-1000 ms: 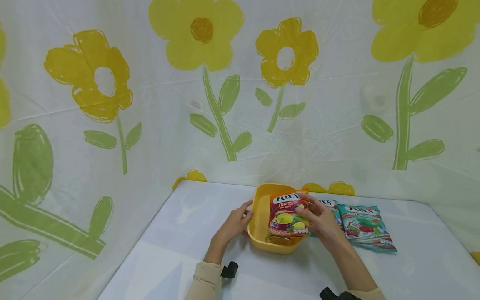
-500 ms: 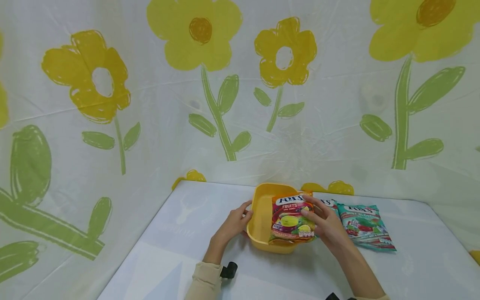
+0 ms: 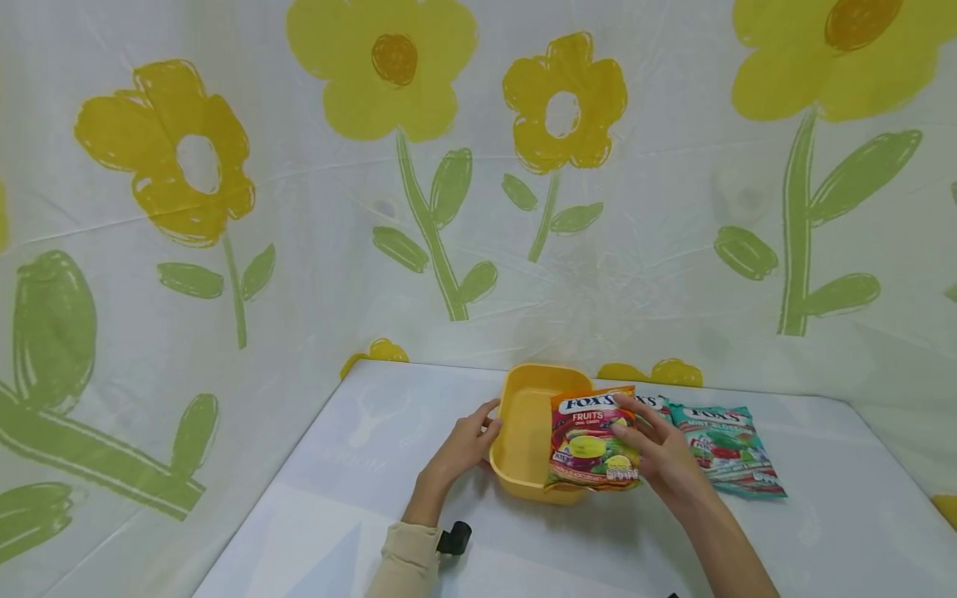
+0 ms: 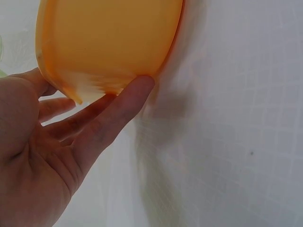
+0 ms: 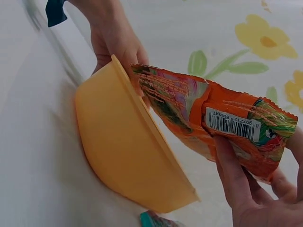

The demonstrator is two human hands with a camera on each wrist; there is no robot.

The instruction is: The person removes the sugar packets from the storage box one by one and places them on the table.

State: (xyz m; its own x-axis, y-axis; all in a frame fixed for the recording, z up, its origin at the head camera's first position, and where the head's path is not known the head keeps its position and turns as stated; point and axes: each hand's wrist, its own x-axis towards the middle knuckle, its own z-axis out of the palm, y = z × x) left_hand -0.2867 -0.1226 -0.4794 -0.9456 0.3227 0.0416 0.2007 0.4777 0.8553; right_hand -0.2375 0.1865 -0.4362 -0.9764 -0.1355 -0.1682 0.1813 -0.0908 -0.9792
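My left hand (image 3: 459,447) holds the left side of a yellow plastic tub (image 3: 517,432); in the left wrist view its thumb is at the rim and fingers lie against the outer wall. The tub stands on the table. Over the tub's right rim is a red and orange bag of Fox's fruit candy (image 3: 586,444), whose right edge my right hand (image 3: 668,458) pinches. The right wrist view shows the bag's back with a barcode, tilted above the tub, fingers (image 5: 232,172) against it.
Two teal Fox's candy bags lie right of the tub: one mint bag (image 3: 728,453) in plain sight, another (image 3: 658,404) mostly behind the right hand and fruit bag. A flower-printed curtain (image 3: 635,299) hangs behind the white table (image 3: 359,473).
My right hand has moved the fruit candy bag a little to the right, from inside the tub to over its right rim. The left hand and tub have stayed in place.
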